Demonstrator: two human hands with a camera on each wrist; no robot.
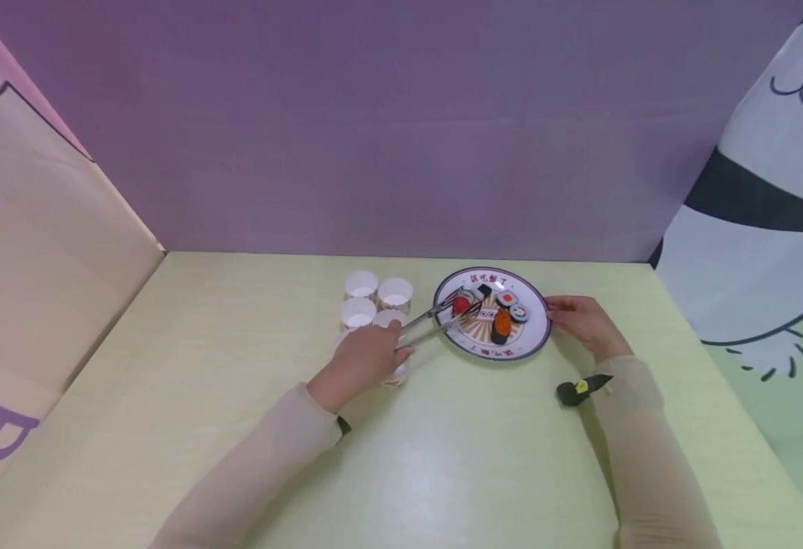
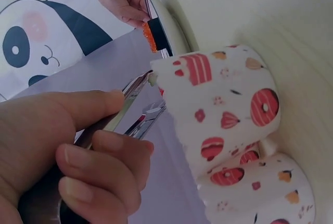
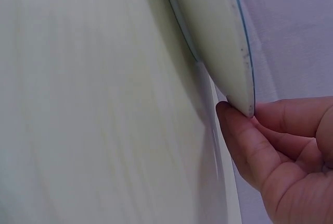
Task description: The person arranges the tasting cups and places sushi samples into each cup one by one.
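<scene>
My left hand point(image 1: 365, 360) grips metal tongs point(image 1: 432, 312), which reach over the left side of a round white plate point(image 1: 490, 354). Their tips stand around a red-topped sushi piece point(image 1: 460, 306) on the plate. Beside it lie an orange roe sushi point(image 1: 502, 326), two small sushi rolls point(image 1: 518, 313) and a dark piece point(image 1: 485, 290). With thumb and fingers my right hand point(image 1: 585, 324) pinches the plate's right rim; the right wrist view shows the plate's pale underside point(image 3: 213, 31) above the fingertips. In the left wrist view, a cup partly hides the tong tips.
Several white paper cups point(image 1: 361, 284) with printed sweets stand grouped left of the plate, partly behind the left hand. A black object with a yellow mark point(image 1: 582, 386) shows by the right wrist. Behind the pale table point(image 1: 442, 457) rises a purple backdrop point(image 1: 401, 152).
</scene>
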